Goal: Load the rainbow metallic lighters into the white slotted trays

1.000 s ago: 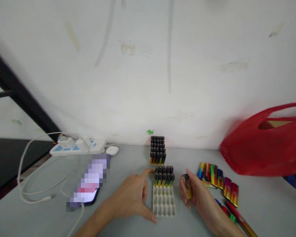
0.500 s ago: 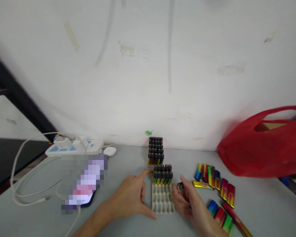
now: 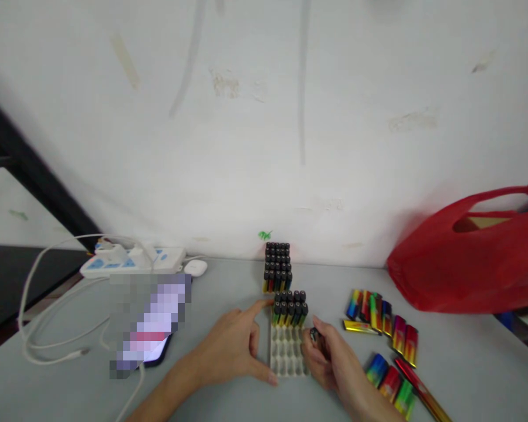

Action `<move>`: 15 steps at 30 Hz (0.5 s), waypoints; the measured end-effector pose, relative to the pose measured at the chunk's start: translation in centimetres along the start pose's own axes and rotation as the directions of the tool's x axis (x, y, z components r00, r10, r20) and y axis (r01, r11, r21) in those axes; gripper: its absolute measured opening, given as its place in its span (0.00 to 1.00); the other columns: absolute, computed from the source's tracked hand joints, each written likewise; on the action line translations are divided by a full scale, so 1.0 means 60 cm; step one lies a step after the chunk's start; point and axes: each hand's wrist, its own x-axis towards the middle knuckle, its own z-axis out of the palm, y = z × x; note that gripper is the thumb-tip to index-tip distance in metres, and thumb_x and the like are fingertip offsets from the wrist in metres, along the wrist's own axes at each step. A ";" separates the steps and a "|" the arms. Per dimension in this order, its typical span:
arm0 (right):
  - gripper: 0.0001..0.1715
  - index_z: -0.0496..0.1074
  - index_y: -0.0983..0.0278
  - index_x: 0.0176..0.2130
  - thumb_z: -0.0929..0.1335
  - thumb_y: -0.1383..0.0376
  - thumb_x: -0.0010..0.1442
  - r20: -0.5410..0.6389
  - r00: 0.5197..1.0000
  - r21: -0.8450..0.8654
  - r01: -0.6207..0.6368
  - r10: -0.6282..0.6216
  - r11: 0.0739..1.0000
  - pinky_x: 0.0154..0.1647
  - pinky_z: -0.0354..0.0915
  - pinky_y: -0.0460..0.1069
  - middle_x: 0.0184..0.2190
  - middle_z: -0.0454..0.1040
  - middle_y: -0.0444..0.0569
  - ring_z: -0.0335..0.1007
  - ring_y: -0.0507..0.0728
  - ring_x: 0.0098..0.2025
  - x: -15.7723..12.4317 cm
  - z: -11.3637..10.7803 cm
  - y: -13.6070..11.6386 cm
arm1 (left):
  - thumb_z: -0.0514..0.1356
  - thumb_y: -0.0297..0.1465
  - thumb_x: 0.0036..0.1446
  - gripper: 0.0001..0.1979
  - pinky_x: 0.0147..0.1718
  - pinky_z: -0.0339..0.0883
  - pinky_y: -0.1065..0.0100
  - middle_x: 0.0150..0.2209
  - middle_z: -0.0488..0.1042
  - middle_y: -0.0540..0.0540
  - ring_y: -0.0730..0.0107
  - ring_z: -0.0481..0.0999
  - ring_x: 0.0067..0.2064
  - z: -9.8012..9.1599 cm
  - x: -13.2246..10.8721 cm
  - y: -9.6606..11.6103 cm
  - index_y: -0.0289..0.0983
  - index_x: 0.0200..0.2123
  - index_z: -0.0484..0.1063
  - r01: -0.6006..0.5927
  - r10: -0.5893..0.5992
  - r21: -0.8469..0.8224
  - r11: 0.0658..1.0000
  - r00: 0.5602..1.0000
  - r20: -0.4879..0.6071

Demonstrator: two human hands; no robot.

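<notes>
A pale tray (image 3: 286, 351) with rows of hollows lies on the grey table. Black-topped cylinders like batteries (image 3: 291, 310) stand upright in its two far rows; the nearer rows hold nothing. My left hand (image 3: 233, 343) spans the tray's left side, thumb and forefinger spread, the forefinger at the far left corner and the thumb at the near left one. At the right edge of the tray, my right hand (image 3: 330, 354) is closed round at least one black-topped battery (image 3: 315, 335); its fingers hide the rest. Behind the tray stands a full block of similar batteries (image 3: 277, 266).
Colourful wrapped packs (image 3: 369, 310) lie to the right, with more packs (image 3: 389, 381) nearer. A red bag (image 3: 470, 264) sits at the back right. On the left are a phone (image 3: 158, 351), white cables, a power strip (image 3: 171, 261) and a small white case (image 3: 196, 268).
My right hand has shifted slightly left, closer to the tray, and the battery in it has tilted. My left hand has stayed in place.
</notes>
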 end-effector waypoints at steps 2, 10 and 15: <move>0.42 0.55 0.56 0.22 0.62 0.27 0.65 0.003 1.000 -0.008 -0.001 0.001 1.000 0.20 0.41 0.49 0.16 0.49 0.35 0.40 0.49 0.19 -0.001 0.001 -0.002 | 0.80 0.50 0.45 0.60 0.42 0.63 0.63 0.28 0.81 0.57 0.55 0.82 0.35 0.000 0.000 0.000 0.41 0.76 0.60 -0.003 0.003 -0.004 1.000 1.000 -0.007; 0.41 0.55 0.56 0.24 0.64 0.26 0.63 -0.025 0.999 -0.018 0.027 -0.027 0.999 0.20 0.43 0.48 0.17 0.51 0.36 0.42 0.50 0.20 -0.003 -0.001 0.002 | 0.81 0.51 0.43 0.60 0.43 0.63 0.63 0.29 0.81 0.58 0.55 0.82 0.36 0.001 0.001 -0.002 0.40 0.75 0.62 0.010 -0.010 0.010 1.000 1.000 -0.002; 0.42 0.55 0.56 0.23 0.63 0.25 0.62 -0.047 0.999 -0.031 -0.012 0.011 0.999 0.20 0.41 0.49 0.17 0.50 0.36 0.42 0.49 0.19 0.002 0.001 0.001 | 0.81 0.51 0.44 0.62 0.43 0.63 0.63 0.28 0.80 0.58 0.55 0.82 0.36 -0.001 -0.001 0.000 0.40 0.76 0.60 0.015 -0.015 0.003 1.000 1.000 0.011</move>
